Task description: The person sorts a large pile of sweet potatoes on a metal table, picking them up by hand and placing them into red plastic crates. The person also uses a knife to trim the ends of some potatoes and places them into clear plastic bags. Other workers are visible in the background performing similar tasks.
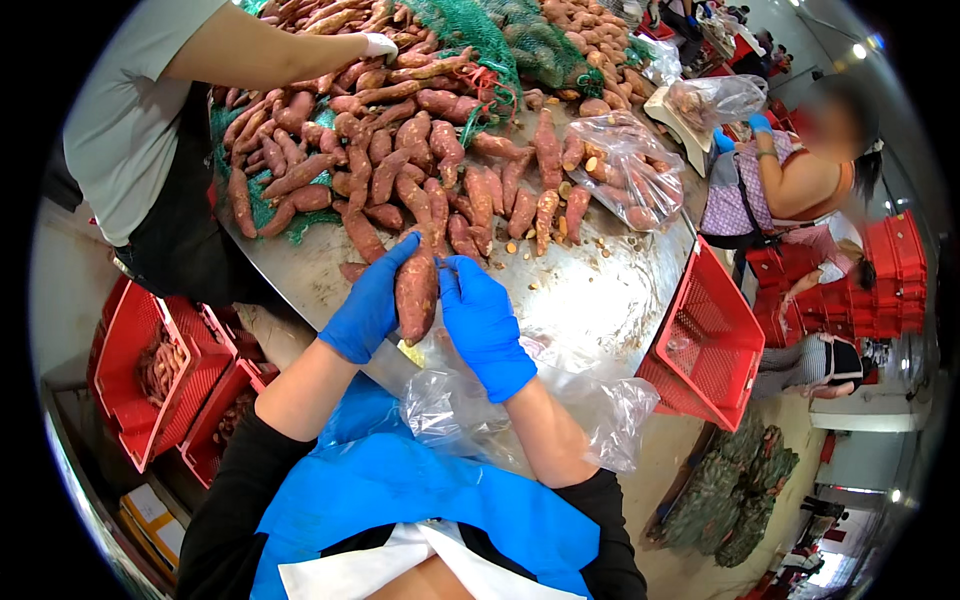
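A large reddish sweet potato (pixel 416 292) is held over the near edge of the metal table (pixel 480 304). My left hand (pixel 369 304), in a blue glove, grips it from the left side, thumb along its upper part. On its right, my right hand (pixel 484 319), also blue-gloved, has curled fingers close to its skin. A small dark thing shows at those fingertips, too small to name. Beneath my right wrist lie clear plastic bags (pixel 465 409). Just beyond my hands, a heap of sweet potatoes (pixel 390 161) spreads over the table, with cut ends (pixel 512 247) scattered beside it.
Green net sacks (pixel 480 37) lie among the heap. A filled clear bag (pixel 626 176) sits at right, near a scale (pixel 679 127). Red crates stand right (pixel 705 337) and left (pixel 161 375). A co-worker's gloved hand (pixel 381 46) reaches in; another person (pixel 780 172) works at right.
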Available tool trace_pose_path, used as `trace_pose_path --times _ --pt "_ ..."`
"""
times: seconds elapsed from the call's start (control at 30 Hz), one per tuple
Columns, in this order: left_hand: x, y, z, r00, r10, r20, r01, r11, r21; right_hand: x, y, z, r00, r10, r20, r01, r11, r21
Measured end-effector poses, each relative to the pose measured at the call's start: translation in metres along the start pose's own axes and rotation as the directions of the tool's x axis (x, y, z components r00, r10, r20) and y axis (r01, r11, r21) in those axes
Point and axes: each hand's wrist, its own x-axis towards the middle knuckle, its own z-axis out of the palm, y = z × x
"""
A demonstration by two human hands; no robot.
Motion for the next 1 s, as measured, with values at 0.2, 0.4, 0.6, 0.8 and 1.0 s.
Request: trace_pose_path --times 0.2,0.4,0.6,0.8,1.0 --pt "-0.02 0.034 -0.025 0.98 0.166 -0.11 -0.164 0.986 0.03 0.027 0.012 -0.007 0.971 -0.186 -0.152 0.165 0.977 -0.136" --pt "-0.053 0.047 -0.055 0.975 0.218 -0.042 -0.222 0.96 -0.169 0.016 0.024 0.042 0.898 -0.253 0.36 0.411 0.774 -0.482" --pt "-0.089 0.034 -0.061 0.989 0.145 0.001 -0.142 0.968 0.207 -0.039 0.058 0.11 0.849 -0.105 0.517 0.455 0.642 -0.617" --pt "-0.11 0.036 -0.05 0.982 0.127 0.138 -0.168 0.925 0.341 -0.04 0.062 0.118 0.86 -0.096 0.502 0.433 0.658 -0.616" --pt "-0.135 0.036 -0.029 0.974 0.193 0.123 -0.229 0.809 0.541 -0.024 0.062 0.098 0.976 -0.099 0.192 0.057 0.975 0.215"
